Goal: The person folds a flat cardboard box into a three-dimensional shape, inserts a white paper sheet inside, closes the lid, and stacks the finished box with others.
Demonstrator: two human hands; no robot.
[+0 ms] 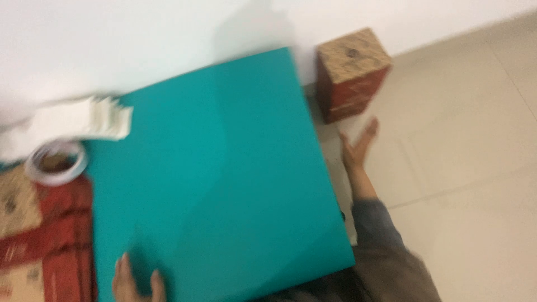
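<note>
Two bare hands show in the head view, and both frame a large teal sheet [218, 179] that fills the middle of the picture. That sheet lies flat and slightly turned, its far corner near the white wall [140, 39] and its near edge over the person's lap.

At the bottom edge the left hand [134, 282] rests on the sheet's near left corner; only the tips of two or three fingers [157, 282] are visible, slightly spread and laid flat on the teal surface, though the motion blur makes it hard to tell whether they pinch the edge.

Beyond the sheet's right edge, the right hand [358, 146] stretches out over the pale tiled floor [470, 168], palm open, fingers straight and close together, thumb apart, holding nothing. Its grey sleeve [375, 221] runs back toward the body.

Just beyond that hand, a small red and tan patterned box [351, 72] stands against the wall. On the left lie a roll of tape [56, 163], a blurred stack of white paper [84, 120], and red patterned material [45, 235].
</note>
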